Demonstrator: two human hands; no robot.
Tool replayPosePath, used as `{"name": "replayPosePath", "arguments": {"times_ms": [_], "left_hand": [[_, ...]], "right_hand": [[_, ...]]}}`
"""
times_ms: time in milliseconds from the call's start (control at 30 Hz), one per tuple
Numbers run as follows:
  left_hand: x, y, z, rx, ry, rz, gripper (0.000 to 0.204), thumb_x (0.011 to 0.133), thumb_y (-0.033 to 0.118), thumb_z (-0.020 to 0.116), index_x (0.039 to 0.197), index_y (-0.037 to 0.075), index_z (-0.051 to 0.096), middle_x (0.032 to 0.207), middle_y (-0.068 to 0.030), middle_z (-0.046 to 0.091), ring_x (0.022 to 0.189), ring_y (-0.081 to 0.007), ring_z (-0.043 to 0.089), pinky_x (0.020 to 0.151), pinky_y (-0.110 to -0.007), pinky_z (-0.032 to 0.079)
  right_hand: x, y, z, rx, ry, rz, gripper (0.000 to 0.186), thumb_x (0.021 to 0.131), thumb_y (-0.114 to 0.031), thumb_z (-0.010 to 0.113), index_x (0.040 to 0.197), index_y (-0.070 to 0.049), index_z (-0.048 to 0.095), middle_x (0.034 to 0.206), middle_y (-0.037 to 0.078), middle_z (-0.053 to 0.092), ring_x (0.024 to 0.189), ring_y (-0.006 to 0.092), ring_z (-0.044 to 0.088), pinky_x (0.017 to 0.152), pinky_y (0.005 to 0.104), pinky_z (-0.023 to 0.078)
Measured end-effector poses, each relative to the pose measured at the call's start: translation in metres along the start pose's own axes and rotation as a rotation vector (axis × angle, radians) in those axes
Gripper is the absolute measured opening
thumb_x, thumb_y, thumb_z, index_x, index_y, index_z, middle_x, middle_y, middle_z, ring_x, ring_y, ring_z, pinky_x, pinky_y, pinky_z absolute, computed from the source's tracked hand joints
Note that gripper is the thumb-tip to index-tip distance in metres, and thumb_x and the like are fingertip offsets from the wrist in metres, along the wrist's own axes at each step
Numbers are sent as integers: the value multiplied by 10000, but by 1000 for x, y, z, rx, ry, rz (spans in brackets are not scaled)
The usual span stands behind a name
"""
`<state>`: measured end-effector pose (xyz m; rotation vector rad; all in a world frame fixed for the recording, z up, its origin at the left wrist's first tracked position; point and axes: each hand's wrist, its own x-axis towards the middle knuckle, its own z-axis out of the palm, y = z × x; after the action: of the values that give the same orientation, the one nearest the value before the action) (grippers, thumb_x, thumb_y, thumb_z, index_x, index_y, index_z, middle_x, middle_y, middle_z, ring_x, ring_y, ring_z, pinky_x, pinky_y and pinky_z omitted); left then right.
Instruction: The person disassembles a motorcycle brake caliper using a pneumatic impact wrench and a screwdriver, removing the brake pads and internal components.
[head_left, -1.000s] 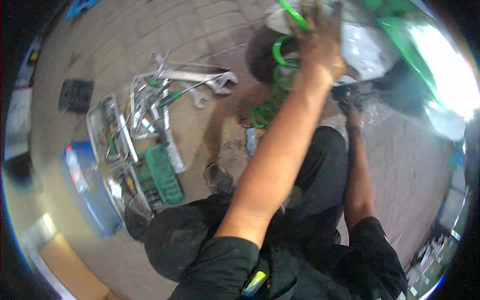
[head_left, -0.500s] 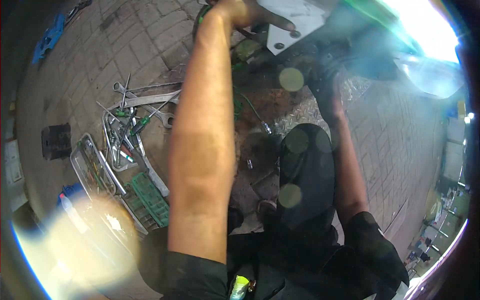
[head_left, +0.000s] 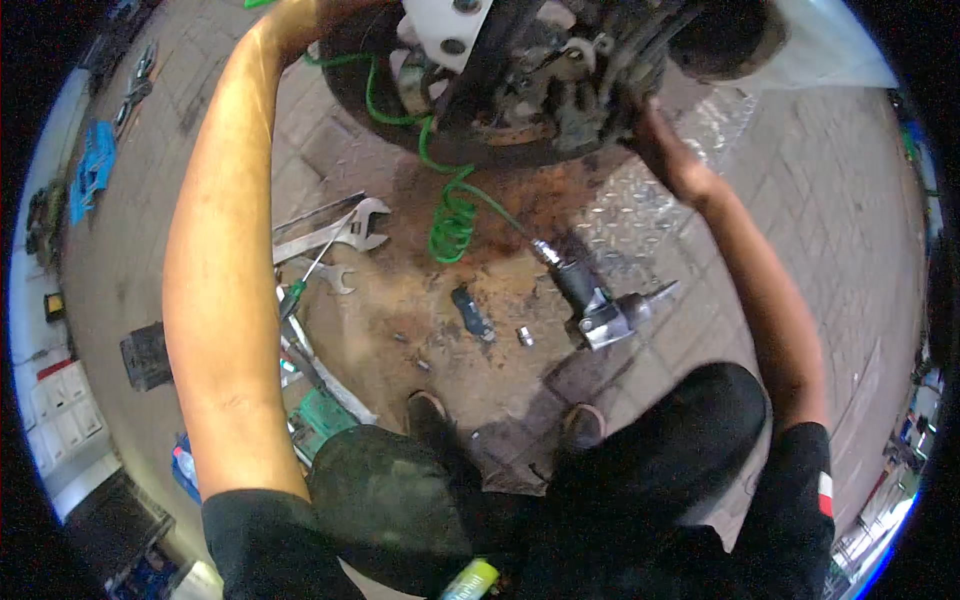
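At the top, a dark, greasy wheel assembly (head_left: 545, 120) with round and jointed metal parts fills the view. A white plate with round holes (head_left: 440, 30) is at its upper left. My left hand (head_left: 335, 12) reaches to the left side of the assembly at the frame's upper edge; its fingers are cut off or hidden. On the right, my right hand (head_left: 665, 150) is up against the assembly's dark lower right side, its fingertips hidden among the parts. A coiled green air hose (head_left: 453, 225) hangs below and runs to a black and silver air tool (head_left: 597, 308) on the floor.
Left of centre lie an adjustable wrench (head_left: 360, 228), a green-handled screwdriver (head_left: 292, 297) and a green case (head_left: 322, 420). A small dark object (head_left: 472, 314) and a socket (head_left: 525, 336) lie between my feet and the wheel. Treadplate (head_left: 640, 225) covers the floor at right.
My view has shifted, bringing the wheel assembly, hose and air tool into fuller sight. My left arm now appears farther left, my right arm farther right, and the bright glare at upper right has faded.
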<state>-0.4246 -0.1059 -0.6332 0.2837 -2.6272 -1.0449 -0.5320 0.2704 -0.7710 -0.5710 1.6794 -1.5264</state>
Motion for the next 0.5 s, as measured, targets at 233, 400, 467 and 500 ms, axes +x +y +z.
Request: {"name": "replayPosePath", "arguments": {"times_ms": [233, 400, 467, 500], "left_hand": [[-49, 0, 26, -191, 98, 32, 815, 840, 342, 729, 1459, 51, 286, 1094, -149, 648, 1039, -272, 608, 965, -388, 449], [-158, -55, 23, 288, 232, 217, 663, 835, 376, 710, 1366, 89, 435, 1233, -201, 597, 1139, -344, 574, 987, -443, 430], [-241, -77, 5, 322, 331, 209, 399, 832, 316, 708, 1152, 86, 642, 1040, -171, 676, 956, -309, 646, 890, -420, 468], [-279, -90, 13, 389, 429, 185, 267, 854, 244, 693, 1050, 64, 691, 933, -157, 703, 844, -290, 682, 802, -379, 513]], "right_hand": [[-36, 52, -17, -227, -66, 43, 748, 971, -606, 342, 1431, -16, 337, 1394, 132, 453, 1215, 250, 495, 1098, 387, 306], [-104, 130, -56, -1132, -434, 227, 752, 955, -526, 455, 1473, -11, 276, 1533, 197, 279, 1421, 315, 271, 1147, 398, 256], [-120, 84, 6, -1050, -488, 317, 609, 921, -491, 541, 1298, -12, 534, 1359, 224, 501, 1248, 367, 497, 1058, 410, 381], [-125, 83, 3, -1050, -484, 339, 575, 921, -488, 543, 1239, -10, 574, 1271, 222, 560, 1184, 364, 542, 1020, 414, 406]]}}
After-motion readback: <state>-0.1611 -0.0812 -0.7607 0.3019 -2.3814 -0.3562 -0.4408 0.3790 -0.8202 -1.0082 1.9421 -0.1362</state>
